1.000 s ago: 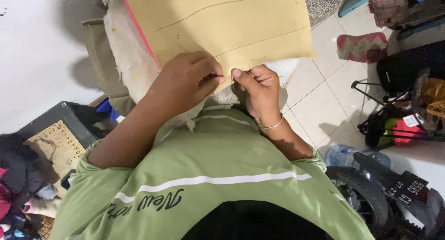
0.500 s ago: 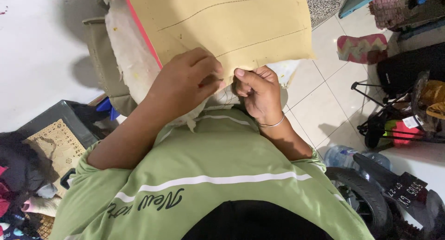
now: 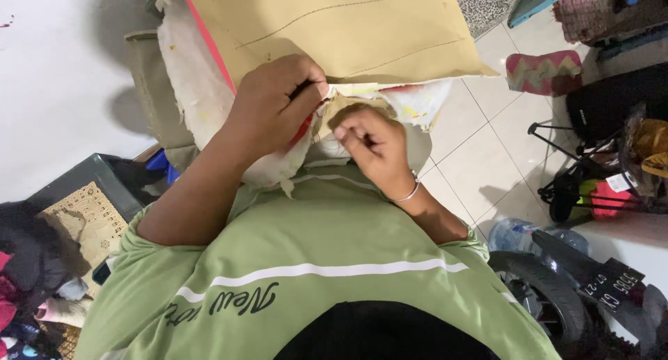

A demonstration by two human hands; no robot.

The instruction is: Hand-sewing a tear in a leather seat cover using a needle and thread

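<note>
Both hands worked the near edge of a tan cushion cover.

The tan cushion cover (image 3: pixel 334 29) lay flat ahead of the hands, its long edge running left to right, stitch lines across it. Left hand (image 3: pixel 275 109), knuckles up, fingers curled, pinched the cover's torn lower edge over white stuffing (image 3: pixel 188 96). Right hand (image 3: pixel 372 148), just beside, was loosely fisted, thumb to forefinger; what it held, cannot tell. Silver bracelet (image 3: pixel 409 193) on wrist.

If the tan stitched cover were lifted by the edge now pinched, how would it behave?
The tan cover would probably flop: its edge already bends under the left hand. It looks light for its size, a thin sheet. The frayed white lining beside the right hand suggests it may tear.
</note>
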